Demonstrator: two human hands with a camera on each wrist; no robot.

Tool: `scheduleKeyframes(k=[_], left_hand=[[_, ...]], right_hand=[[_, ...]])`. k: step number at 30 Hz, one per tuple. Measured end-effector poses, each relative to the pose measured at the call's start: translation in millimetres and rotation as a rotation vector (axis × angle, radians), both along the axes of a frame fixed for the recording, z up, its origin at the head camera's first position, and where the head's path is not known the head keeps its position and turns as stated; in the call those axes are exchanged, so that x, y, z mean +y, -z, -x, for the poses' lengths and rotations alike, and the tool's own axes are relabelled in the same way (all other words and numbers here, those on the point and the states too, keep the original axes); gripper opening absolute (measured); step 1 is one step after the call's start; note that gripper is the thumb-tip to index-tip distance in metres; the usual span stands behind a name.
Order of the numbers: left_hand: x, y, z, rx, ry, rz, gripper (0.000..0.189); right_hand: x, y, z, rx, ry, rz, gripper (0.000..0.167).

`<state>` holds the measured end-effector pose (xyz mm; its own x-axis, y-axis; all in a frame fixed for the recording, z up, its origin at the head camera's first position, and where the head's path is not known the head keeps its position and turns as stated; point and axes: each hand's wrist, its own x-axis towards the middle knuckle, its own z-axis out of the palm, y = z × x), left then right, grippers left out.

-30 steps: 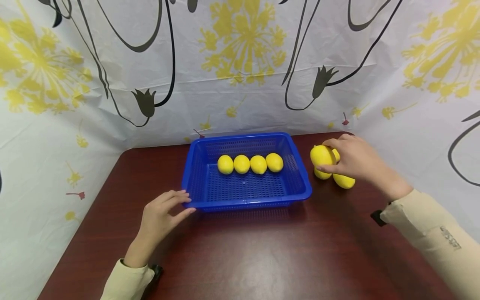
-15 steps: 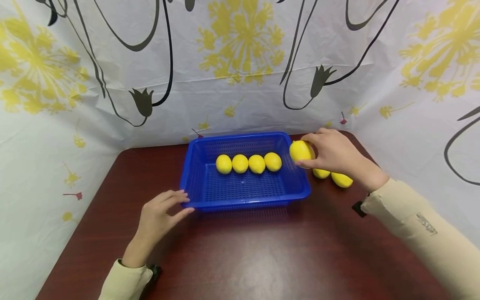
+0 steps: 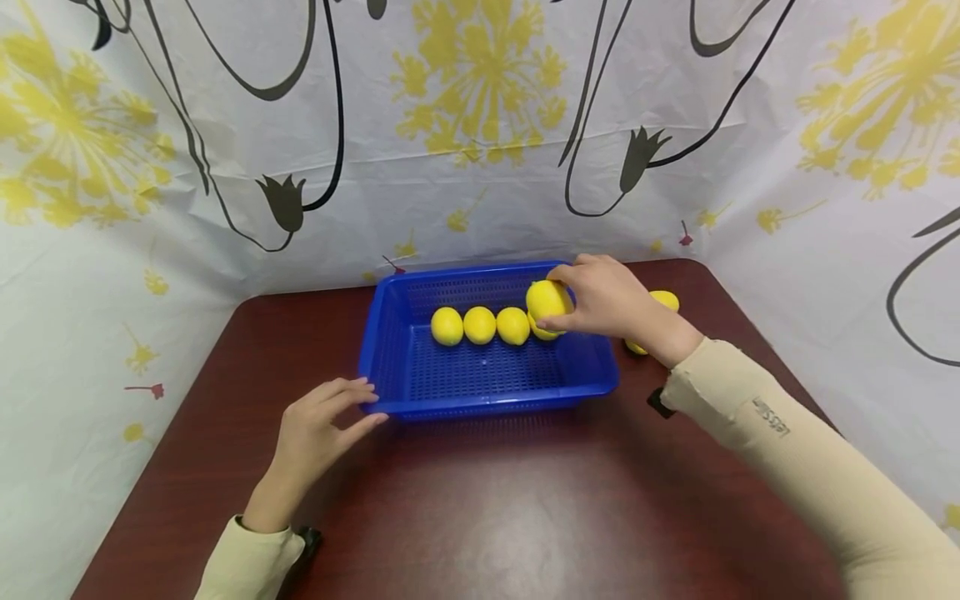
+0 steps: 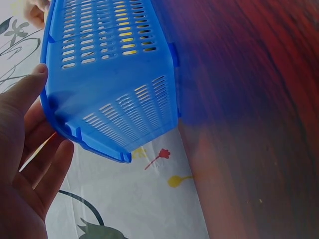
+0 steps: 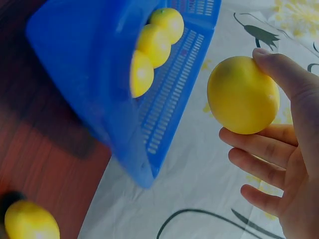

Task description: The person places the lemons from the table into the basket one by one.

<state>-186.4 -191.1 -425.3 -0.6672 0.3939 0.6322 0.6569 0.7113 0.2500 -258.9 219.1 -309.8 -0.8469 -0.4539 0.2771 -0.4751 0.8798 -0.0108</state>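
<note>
My right hand (image 3: 603,293) holds a lemon (image 3: 547,302) between thumb and fingertips, over the right part of a blue plastic basket (image 3: 487,403). In the right wrist view the held lemon (image 5: 243,94) is up beside the basket's wall, thumb on top and fingers beneath. Several lemons (image 3: 480,325) lie in a row inside the basket; the rightmost is partly covered by the held one in the head view. At the basket's near left corner, my left hand (image 3: 318,425) grips the rim, with the thumb (image 4: 32,84) on one side of the corner and the fingers on the other.
More lemons (image 3: 665,300) lie on the dark red-brown table (image 3: 480,500) right of the basket, partly hidden by my right forearm. A white cloth (image 3: 450,200) with printed flowers hangs behind and along the sides of the table.
My right hand has lifted a lemon from the group at the right and carried it left, over the basket. The left hand has stayed at the corner.
</note>
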Motion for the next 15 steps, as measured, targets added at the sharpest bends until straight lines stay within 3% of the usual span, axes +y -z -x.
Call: scheduleKeyframes(k=[9, 15], left_hand=[[-0.5, 1.5, 1.3, 0.046, 0.011, -0.017, 0.037], [-0.3, 1.6, 1.8, 0.032, 0.012, -0.011, 0.036]], right_hand=[[-27, 0.2, 17.8, -0.051, -0.014, 0.017, 0.064], [-43, -0.5, 27.9, -0.066, -0.037, 0.007, 0.064]])
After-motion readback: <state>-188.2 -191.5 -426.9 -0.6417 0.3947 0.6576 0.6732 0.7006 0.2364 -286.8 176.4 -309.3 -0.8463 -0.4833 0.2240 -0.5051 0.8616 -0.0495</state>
